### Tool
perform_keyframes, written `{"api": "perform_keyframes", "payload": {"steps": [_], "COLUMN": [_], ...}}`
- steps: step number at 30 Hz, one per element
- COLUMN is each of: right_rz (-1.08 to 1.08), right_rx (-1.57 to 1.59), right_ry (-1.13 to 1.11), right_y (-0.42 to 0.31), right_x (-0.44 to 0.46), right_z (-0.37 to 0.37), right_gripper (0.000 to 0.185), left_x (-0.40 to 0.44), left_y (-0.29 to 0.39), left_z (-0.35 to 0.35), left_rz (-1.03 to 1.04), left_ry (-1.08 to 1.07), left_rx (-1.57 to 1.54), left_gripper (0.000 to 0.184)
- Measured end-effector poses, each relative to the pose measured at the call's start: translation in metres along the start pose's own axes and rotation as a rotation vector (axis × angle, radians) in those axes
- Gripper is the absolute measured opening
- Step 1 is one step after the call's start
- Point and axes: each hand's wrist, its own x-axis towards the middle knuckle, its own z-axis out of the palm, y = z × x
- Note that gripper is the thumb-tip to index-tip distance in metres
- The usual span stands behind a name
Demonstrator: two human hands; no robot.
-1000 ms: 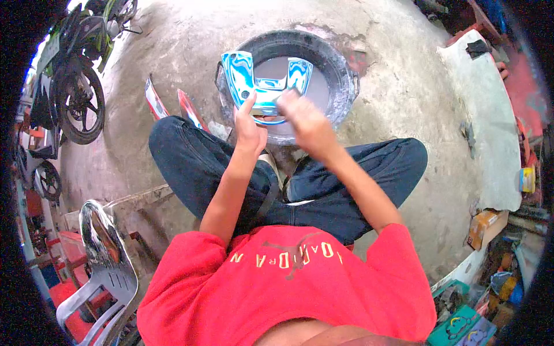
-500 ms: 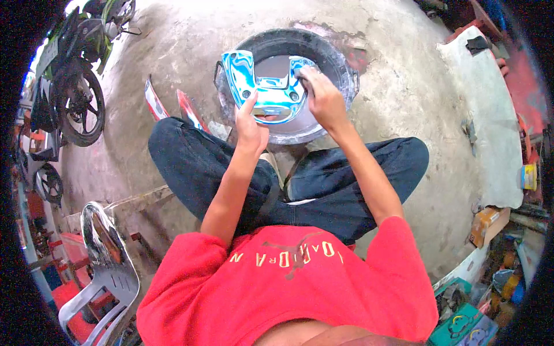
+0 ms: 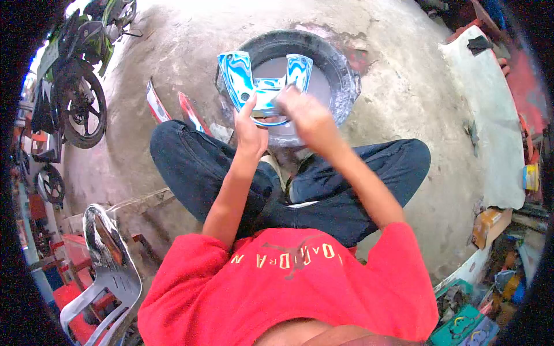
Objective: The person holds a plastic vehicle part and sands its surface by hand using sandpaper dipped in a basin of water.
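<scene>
My left hand (image 3: 251, 135) grips the lower left edge of a glossy blue-and-white U-shaped plastic panel (image 3: 235, 74), thumb on its face. The panel is held over a round dark basin (image 3: 346, 86) with greyish water (image 3: 326, 86) in it. On the panel's lower right part, my right hand (image 3: 309, 115) presses a small grey piece (image 3: 281, 99), fingers closed on it. Motion blurs this hand, so the kind of the grey piece cannot be made out. The hand covers part of the panel's right side.
Two narrow red-and-white panels (image 3: 190, 112) lie on the concrete floor left of the basin. A motorcycle (image 3: 81, 104) stands at the far left, a grey plastic chair (image 3: 112, 259) at the lower left. Along the right lie a pale sheet (image 3: 496, 127) and a cardboard box (image 3: 487, 226).
My right hand has moved from the panel's upper right arm down and left to its lower right part, with the grey piece. The left hand keeps its grip almost in place.
</scene>
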Motion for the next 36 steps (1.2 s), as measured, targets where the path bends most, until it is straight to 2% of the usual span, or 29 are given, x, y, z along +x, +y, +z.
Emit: {"api": "perform_keyframes", "payload": {"steps": [2,5,7,9,12,16,19,20,21,23,25,27,30,31,35,36], "right_rz": [0.111,0.049,-0.075,-0.099,0.035,-0.123,-0.148,0.001,-0.025,-0.021,-0.138,-0.169,0.077,0.080,-0.125,-0.135], "right_rx": [-0.087,-0.064,-0.011,-0.015,-0.174,0.042,-0.093,-0.093,-0.217,-0.142,-0.016,0.051,-0.048,-0.148,0.008,0.012], "right_ry": [0.085,0.040,0.002,0.006,0.079,-0.051,-0.011,-0.038,0.065,0.002,-0.034,-0.049,0.036,0.061,-0.067,-0.058], "right_y": [0.032,0.015,-0.020,0.004,0.045,-0.015,0.009,0.027,0.038,0.030,-0.009,-0.015,0.032,0.038,-0.021,-0.017], "right_x": [0.008,-0.006,-0.012,-0.006,0.005,-0.012,0.006,0.011,0.018,0.004,-0.004,-0.006,0.013,0.015,-0.002,0.002], "right_z": [0.005,0.012,0.005,0.003,0.003,-0.003,-0.010,-0.011,-0.011,-0.007,-0.009,-0.010,-0.014,-0.015,-0.007,-0.009], "right_gripper": [0.042,0.043,0.043,0.042,0.043,0.044,0.045,0.044,0.045,0.045,0.044,0.042,0.042,0.042,0.040,0.039], "left_x": [-0.007,-0.005,0.002,-0.001,-0.003,0.012,-0.005,-0.009,-0.010,-0.008,0.003,0.009,-0.004,-0.004,0.003,0.002], "left_y": [0.003,0.001,-0.003,-0.002,0.001,-0.007,0.008,0.011,0.011,0.011,0.005,-0.001,0.008,0.006,0.001,0.001], "left_z": [0.005,0.006,0.001,0.006,0.003,-0.013,0.002,0.004,0.006,0.003,-0.008,-0.007,-0.002,-0.001,-0.004,0.001], "left_rz": [0.010,0.033,0.040,0.040,0.001,-0.028,-0.042,-0.050,-0.053,-0.056,-0.066,-0.015,-0.062,-0.064,-0.057,-0.046], "left_ry": [0.008,0.030,0.047,0.055,0.033,0.002,-0.002,0.004,0.002,-0.007,-0.016,-0.029,-0.008,-0.008,0.012,0.034], "left_rx": [0.043,0.046,0.021,0.031,0.023,-0.054,-0.017,0.025,0.058,0.038,-0.021,-0.035,0.025,0.012,0.014,0.044], "left_gripper": [0.038,0.041,0.041,0.040,0.039,0.038,0.036,0.035,0.036,0.036,0.037,0.037,0.037,0.036,0.035,0.035]}}
